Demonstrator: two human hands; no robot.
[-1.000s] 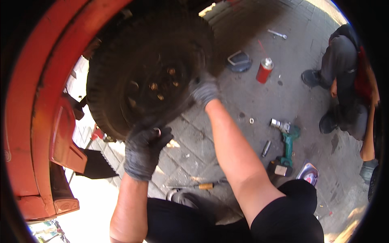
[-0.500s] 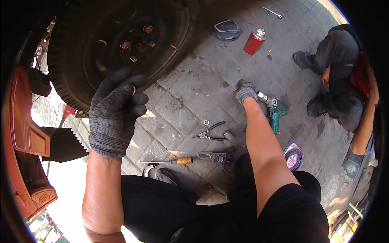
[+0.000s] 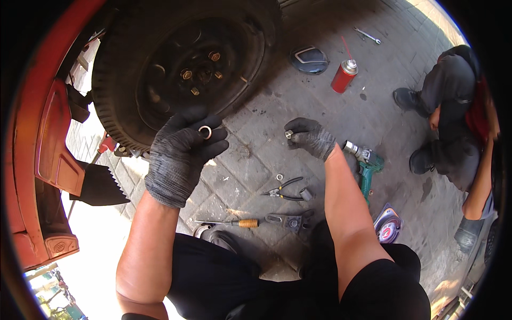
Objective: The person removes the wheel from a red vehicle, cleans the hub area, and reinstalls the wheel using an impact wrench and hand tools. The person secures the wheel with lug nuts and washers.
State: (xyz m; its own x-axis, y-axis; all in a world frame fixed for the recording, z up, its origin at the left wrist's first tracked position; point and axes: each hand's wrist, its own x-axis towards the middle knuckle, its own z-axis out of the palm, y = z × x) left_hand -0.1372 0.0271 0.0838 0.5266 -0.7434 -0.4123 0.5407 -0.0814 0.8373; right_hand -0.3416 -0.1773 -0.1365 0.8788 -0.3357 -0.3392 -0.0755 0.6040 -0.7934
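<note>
In its dark grey knit glove, my left hand (image 3: 176,165) pinches a small metal ring (image 3: 205,132) like a washer, its round hole facing up at me. It is just in front of a black wheel (image 3: 152,98), where several rusty hex-headed fasteners (image 3: 186,74) surround the hub. My right hand (image 3: 314,141), gloved the same way, grips a small shiny nut (image 3: 289,134) between thumb and fingertips. The two hands are apart, level with each other above the paving. Close to my right wrist lies a green power wrench (image 3: 367,165) with a socket on its nose.
Pliers (image 3: 288,190), a socket (image 3: 305,194), another ring (image 3: 279,177), a screwdriver (image 3: 248,223) and a metal bracket (image 3: 292,221) lie near my knees. Beyond are a red spray can (image 3: 344,77), a black cap (image 3: 309,60) and a spanner (image 3: 367,36). A person (image 3: 448,106) crouches right; red bodywork (image 3: 53,144) stands left.
My right hand has come up from near the floor, and a nut now shows in its fingers. My left hand has turned its ring face-on. The whole view has shifted slightly.
</note>
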